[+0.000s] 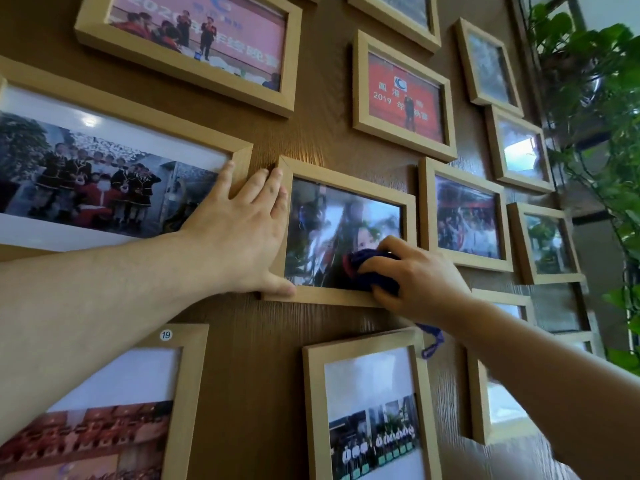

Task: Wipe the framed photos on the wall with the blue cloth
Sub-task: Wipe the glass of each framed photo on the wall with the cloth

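Note:
A brown wood-grain wall [263, 341] carries several light wooden framed photos. My right hand [419, 275] grips a bunched dark blue cloth [370, 268] and presses it on the glass at the lower right of the middle frame [346, 195]. A corner of the cloth [433, 344] hangs below my wrist. My left hand [239, 233] lies flat, fingers spread, over that frame's left edge, with the thumb under its bottom left corner. Its fingertips touch the right end of the wide group-photo frame [239, 150].
Other frames surround the middle one: a pink one [291, 64] above left, a red one [450, 116] above right, and a frame [311, 410] below. A column of small frames [498, 209] runs along the right. Green leafy plants [595, 81] hang at the far right.

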Demonstrator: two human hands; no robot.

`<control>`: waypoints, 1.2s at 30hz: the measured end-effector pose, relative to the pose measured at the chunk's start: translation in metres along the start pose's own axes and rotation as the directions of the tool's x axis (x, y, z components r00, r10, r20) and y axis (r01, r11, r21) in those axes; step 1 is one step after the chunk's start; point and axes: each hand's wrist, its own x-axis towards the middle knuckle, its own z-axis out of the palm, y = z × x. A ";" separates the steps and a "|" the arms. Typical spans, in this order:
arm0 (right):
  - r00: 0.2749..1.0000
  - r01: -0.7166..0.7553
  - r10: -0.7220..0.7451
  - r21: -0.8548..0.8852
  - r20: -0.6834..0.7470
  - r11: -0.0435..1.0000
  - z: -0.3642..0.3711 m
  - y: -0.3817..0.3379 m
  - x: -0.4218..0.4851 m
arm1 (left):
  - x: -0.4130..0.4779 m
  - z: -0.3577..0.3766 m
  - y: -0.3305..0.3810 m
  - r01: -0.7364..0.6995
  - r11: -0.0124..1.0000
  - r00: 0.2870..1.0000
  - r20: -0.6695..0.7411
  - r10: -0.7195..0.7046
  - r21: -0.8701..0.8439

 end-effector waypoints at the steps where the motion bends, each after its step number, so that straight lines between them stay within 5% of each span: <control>1: 0.999 -0.029 0.029 -0.028 0.016 0.999 0.000 0.009 -0.005 | 0.000 0.000 0.000 0.003 1.000 1.000 0.001 -0.003 0.004; 6: 0.995 -0.093 0.096 -0.127 0.014 0.988 -0.002 0.029 -0.016 | -0.001 -0.003 0.003 0.020 0.999 1.000 0.009 -0.021 0.046; 16: 0.967 -0.052 0.076 0.102 -0.244 0.993 -0.023 -0.014 0.021 | -0.023 -0.016 -0.010 -0.042 0.999 0.997 -0.072 0.041 -0.018; 26: 0.906 -0.186 0.261 0.240 -0.332 0.953 -0.058 -0.118 0.071 | -0.086 -0.001 -0.103 -0.156 0.981 0.963 -0.239 0.125 -0.113; 36: 0.808 -0.232 0.424 0.441 -0.410 0.867 -0.080 -0.211 0.137 | -0.126 0.047 -0.197 -0.034 0.987 0.953 -0.303 -0.015 -0.158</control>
